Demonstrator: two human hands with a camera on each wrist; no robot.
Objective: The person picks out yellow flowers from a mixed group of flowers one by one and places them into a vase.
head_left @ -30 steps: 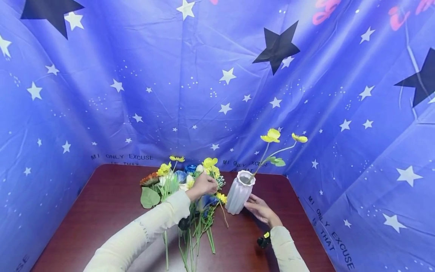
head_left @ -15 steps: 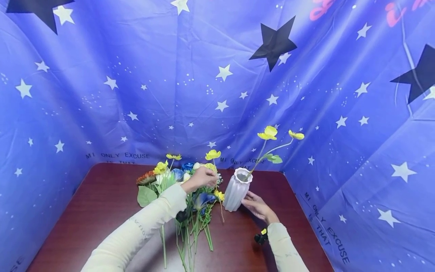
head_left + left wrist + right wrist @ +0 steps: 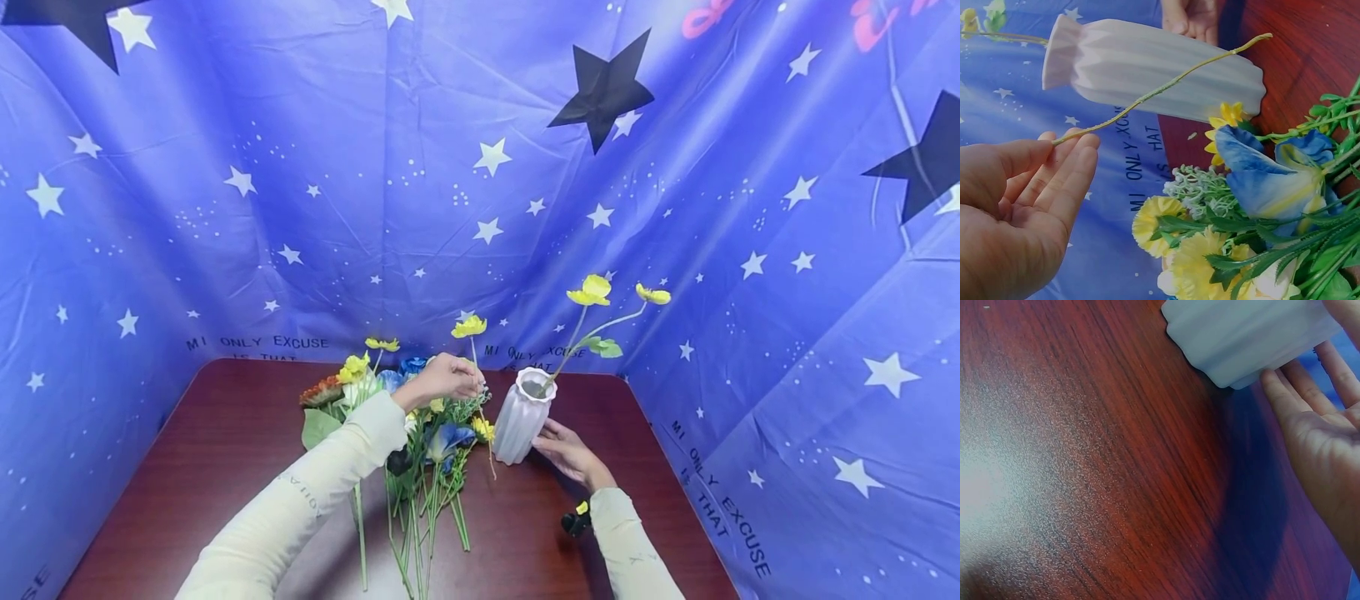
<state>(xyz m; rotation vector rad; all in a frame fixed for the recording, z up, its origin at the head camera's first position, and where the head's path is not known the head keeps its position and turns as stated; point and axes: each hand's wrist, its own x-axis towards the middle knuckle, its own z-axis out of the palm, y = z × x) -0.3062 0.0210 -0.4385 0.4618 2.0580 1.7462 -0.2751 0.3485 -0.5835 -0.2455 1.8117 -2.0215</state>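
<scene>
My left hand [image 3: 447, 377] pinches the thin stem [image 3: 1160, 94] of a yellow flower [image 3: 469, 327] between thumb and fingers, close over the flower pile. The stem's bare end reaches across the vase in the left wrist view. A pale, ribbed vase [image 3: 522, 421] with a wavy rim stands to the right. My right hand [image 3: 572, 457] touches its lower right side with fairly straight fingers, also seen against the vase [image 3: 1247, 337] in the right wrist view. One stem with two yellow blooms [image 3: 591, 292] leans out of the vase to the right.
A pile of artificial flowers lies left of the vase: a blue flower [image 3: 448, 442], a small yellow one [image 3: 483, 429], an orange one [image 3: 321, 390] and others, stems toward the front. A blue starry cloth [image 3: 420, 208] surrounds the brown table [image 3: 225, 467].
My left hand has risen slightly from the pile, lifting the yellow flower upward. The right hand and vase keep their places; the head view has shifted a little.
</scene>
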